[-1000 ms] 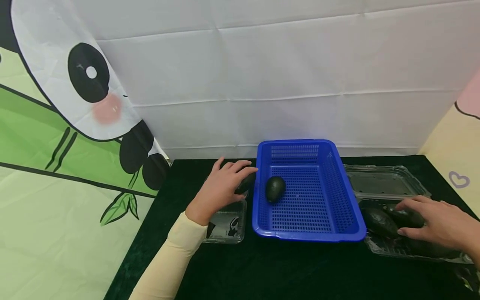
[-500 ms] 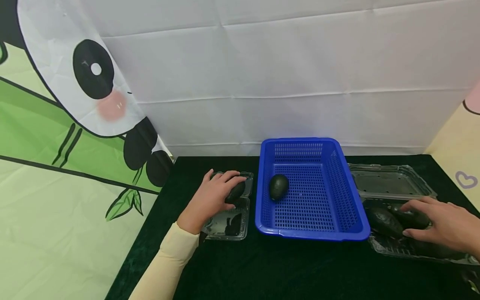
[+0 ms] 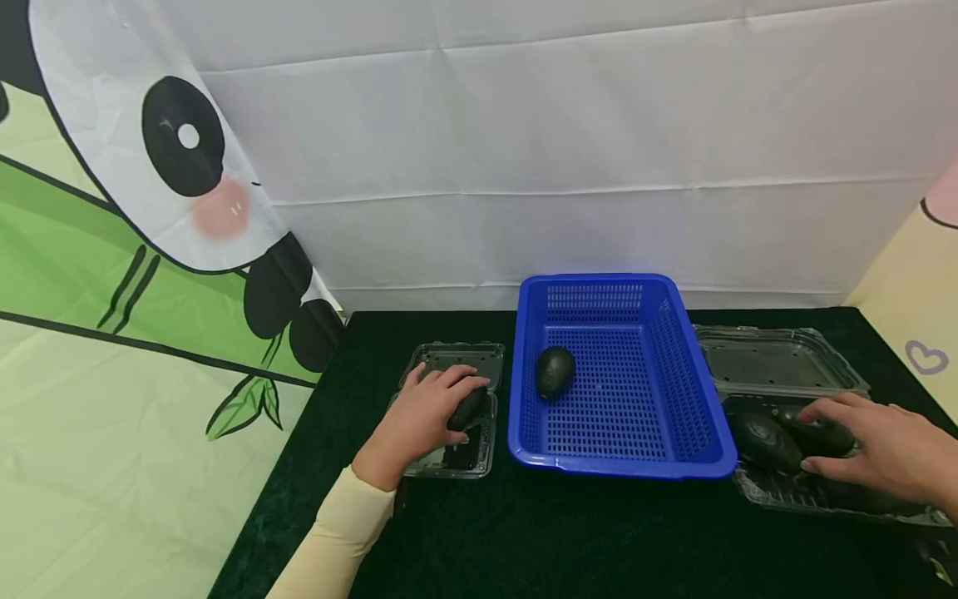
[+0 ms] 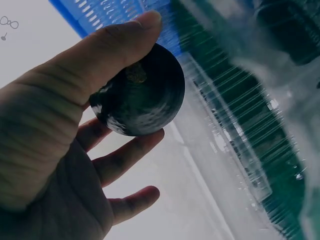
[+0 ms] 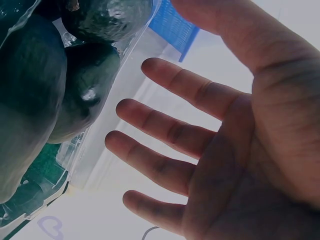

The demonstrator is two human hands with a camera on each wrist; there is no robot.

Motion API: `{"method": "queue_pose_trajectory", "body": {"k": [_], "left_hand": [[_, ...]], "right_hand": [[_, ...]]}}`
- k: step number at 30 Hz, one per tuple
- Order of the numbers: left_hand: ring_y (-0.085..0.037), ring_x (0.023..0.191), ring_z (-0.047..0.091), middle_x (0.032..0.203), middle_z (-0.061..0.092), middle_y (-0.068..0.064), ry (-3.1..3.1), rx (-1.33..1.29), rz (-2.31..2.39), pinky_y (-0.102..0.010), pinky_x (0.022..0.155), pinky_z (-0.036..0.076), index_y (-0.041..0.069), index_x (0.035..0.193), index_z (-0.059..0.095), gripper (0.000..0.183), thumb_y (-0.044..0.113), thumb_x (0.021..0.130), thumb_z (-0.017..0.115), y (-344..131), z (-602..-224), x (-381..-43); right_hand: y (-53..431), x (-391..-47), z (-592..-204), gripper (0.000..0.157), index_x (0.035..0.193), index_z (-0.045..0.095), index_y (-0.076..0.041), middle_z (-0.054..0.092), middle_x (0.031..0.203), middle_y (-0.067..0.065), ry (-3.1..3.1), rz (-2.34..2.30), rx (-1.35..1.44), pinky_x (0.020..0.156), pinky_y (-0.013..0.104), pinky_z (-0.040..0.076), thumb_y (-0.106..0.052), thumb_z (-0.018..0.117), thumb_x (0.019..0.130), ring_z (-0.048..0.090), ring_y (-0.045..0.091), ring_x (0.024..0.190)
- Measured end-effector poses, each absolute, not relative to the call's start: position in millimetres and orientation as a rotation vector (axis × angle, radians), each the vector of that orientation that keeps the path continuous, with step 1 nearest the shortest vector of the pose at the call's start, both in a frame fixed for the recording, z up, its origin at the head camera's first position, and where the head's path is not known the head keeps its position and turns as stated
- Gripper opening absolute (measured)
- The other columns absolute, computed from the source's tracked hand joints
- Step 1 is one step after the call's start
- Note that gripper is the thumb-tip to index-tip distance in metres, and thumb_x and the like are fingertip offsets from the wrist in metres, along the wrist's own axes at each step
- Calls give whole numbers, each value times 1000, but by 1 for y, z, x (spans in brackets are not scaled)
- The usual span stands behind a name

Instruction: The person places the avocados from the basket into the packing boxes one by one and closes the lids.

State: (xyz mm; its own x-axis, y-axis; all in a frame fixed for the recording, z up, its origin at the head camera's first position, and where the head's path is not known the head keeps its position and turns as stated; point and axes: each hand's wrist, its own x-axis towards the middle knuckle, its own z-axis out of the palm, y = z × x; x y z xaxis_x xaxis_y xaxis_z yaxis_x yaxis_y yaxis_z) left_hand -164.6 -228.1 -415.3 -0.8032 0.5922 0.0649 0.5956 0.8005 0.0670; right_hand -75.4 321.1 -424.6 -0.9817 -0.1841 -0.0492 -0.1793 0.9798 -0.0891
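Observation:
My left hand [image 3: 422, 420] grips a dark green avocado [image 4: 142, 95] between thumb and fingers. It is over the small clear clamshell box [image 3: 485, 453] left of the blue basket; whether the fruit touches the box I cannot tell. My right hand [image 5: 215, 140] has its fingers extended, beside the avocados [image 3: 765, 443] in the larger clear clamshell box [image 3: 778, 503] at the right. Nothing lies in its grasp in the right wrist view. One avocado [image 3: 555, 373] rests in the blue basket [image 3: 621, 467], towards its left side.
The dark green cloth [image 3: 584, 541] covers the table. Both clamshell lids, the left lid [image 3: 479, 359] and the right lid [image 3: 774, 359], lie folded back. A white curtain [image 3: 561, 166] hangs behind, and a printed panda cloth [image 3: 135, 333] stands at the left.
My left hand has carried its avocado from beside the basket's left wall leftward and down over the small box. My right hand stays at the larger box. The view shifted slightly.

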Motion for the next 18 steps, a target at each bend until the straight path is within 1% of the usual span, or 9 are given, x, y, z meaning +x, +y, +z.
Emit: {"method": "queue_pose_trajectory", "body": {"k": [4,9,14,18], "left_hand": [[-29,135,54,153,50,-4,-2986,-954,-168,-69,117,20,27,149,54,84,34,75,95,-229,-419,-163],[-28,135,55,152,51,-2,-3012,-968,-227,-69,117,21,30,149,53,85,40,75,93,-231,-422,-163],[-28,135,55,153,51,-3,-3007,-978,-245,-69,117,22,29,150,53,86,47,75,92,-232,-423,-163],[-27,134,55,153,51,-3,-3009,-975,-242,-68,117,22,29,150,53,85,49,77,90,-233,-422,-163]], "right_hand": [[321,-75,-425,60,111,67,-1,57,111,37,3065,-132,-280,67,61,53,-38,93,72,63,38,74],[320,-75,-425,61,111,66,0,56,113,38,3060,-124,-276,69,63,53,-39,92,72,63,43,77],[320,-74,-425,60,111,67,0,57,112,38,3056,-126,-279,69,63,54,-39,92,72,63,42,77],[319,-73,-425,60,111,66,0,56,112,39,3049,-123,-274,69,63,54,-38,92,72,63,42,77]]}}
